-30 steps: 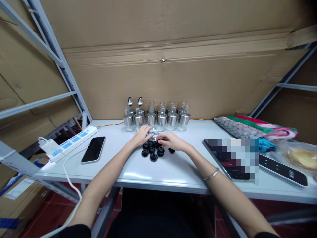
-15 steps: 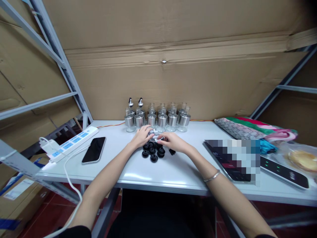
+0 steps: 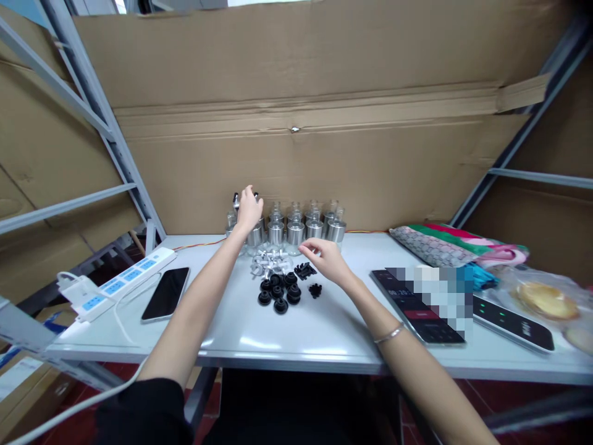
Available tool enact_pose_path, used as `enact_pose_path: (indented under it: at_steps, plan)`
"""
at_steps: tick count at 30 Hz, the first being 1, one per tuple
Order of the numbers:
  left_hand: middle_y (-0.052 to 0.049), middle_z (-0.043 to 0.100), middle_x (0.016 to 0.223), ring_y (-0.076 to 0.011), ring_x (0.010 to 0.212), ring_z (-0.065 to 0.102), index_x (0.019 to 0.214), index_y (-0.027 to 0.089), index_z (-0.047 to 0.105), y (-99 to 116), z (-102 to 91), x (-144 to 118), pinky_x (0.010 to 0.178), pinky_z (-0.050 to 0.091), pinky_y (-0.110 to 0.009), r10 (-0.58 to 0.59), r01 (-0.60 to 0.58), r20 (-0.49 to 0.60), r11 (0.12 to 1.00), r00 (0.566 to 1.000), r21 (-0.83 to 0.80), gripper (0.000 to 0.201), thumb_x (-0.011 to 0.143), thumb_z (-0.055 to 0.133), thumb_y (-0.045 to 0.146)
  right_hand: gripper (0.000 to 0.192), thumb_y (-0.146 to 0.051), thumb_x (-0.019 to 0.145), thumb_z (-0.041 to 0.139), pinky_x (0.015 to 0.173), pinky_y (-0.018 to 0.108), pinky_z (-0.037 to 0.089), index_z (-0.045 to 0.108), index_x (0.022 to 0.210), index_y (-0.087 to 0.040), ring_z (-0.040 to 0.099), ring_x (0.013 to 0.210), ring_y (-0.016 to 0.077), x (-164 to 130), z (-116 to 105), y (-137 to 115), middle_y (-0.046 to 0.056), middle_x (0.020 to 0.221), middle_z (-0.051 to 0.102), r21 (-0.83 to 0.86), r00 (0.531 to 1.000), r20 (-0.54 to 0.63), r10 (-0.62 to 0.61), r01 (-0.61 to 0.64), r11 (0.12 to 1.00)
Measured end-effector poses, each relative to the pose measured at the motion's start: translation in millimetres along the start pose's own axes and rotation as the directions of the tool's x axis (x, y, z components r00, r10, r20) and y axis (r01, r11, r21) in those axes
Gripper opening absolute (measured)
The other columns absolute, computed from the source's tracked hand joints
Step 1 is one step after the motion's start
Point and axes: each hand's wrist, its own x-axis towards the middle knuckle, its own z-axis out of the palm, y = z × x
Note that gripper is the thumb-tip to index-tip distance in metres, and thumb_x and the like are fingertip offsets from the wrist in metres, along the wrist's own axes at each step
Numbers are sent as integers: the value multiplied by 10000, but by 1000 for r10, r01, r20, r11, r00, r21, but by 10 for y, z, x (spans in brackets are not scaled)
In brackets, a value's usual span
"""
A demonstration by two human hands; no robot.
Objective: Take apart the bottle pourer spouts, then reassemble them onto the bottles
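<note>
Left fingers (image 3: 250, 201) curled atop bottle spout (image 3: 255, 196).

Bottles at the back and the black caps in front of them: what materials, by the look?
Bottles: clear glass necks and bases, likely, see-through with highlights; a brushed-metal-looking band wraps each body, matte silver sheen. The left hand rests on top of one at the row's left end.
Black caps: matte black, moulded ribbed shapes, probably plastic or rubber; too small to tell which.
</note>
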Motion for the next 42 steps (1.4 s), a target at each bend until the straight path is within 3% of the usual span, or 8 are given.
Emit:
enact_pose_path:
  at_steps: [5,13,17,20,24,30,35,42]
  plan:
    - [-223,576,1151,-281,1132,545,1082,68,533,11,97,221,943,428,-379,-164,111,173,954,971,279,251,867,466,180,258,-350,854,476,629,262,434,642,753,-181,578,664,155,5,-29,29,40,720,672,0,999,-42,19,-19,1000]
    - [-182,657,1001,-265,997,621,940,139,591,78,-16,314,810,468,-353,-147,98,167,958,975,268,137,870,494,206,243,-331,861,473,623,256,432,619,736,-181,590,655,156,6,-70,9,37,698,670,37,993,-104,57,-54,998]
    - [-111,655,938,-239,962,619,905,169,567,311,-328,427,840,459,-375,-1,4,-75,999,997,45,116,876,514,268,228,-348,874,466,687,285,474,622,819,-192,615,707,171,-12,-76,1,52,770,681,56,971,-236,48,-36,998]
    - [-67,611,936,-192,960,601,924,162,517,604,-617,415,867,455,-356,172,-238,-327,956,929,-174,170,912,472,325,293,-368,866,493,838,352,482,557,1098,-200,612,934,209,-21,-47,-62,93,995,663,26,906,-423,-6,19,999]
    - [-8,531,876,-109,825,617,1050,212,429,1049,-836,18,763,483,-273,171,-401,-490,816,855,-416,293,982,223,409,689,-415,795,596,1017,464,389,293,1363,-172,423,1255,284,11,66,-297,181,1319,465,-61,824,-556,-111,93,994]
    - [47,462,688,-46,543,502,911,220,422,1446,-640,-828,555,434,-184,100,-375,-398,598,912,-708,235,912,438,455,682,-394,718,642,865,421,504,371,1300,-163,590,1071,287,87,338,-439,164,1181,594,-26,833,-545,-93,94,995]
    - [20,510,869,-47,624,542,965,228,417,1534,-490,-1023,618,460,-206,75,-398,-414,469,907,-789,480,668,765,373,639,-415,637,668,733,403,536,450,1186,-174,663,875,271,61,362,-264,125,1007,671,30,746,-666,10,13,999]
    - [31,537,617,-74,556,506,695,159,526,1472,-633,-1056,531,417,-211,239,-153,-27,527,971,-836,339,649,757,403,654,-398,564,705,740,389,533,458,1133,-187,644,928,281,-26,333,-315,124,1033,653,105,773,-631,66,1,994]
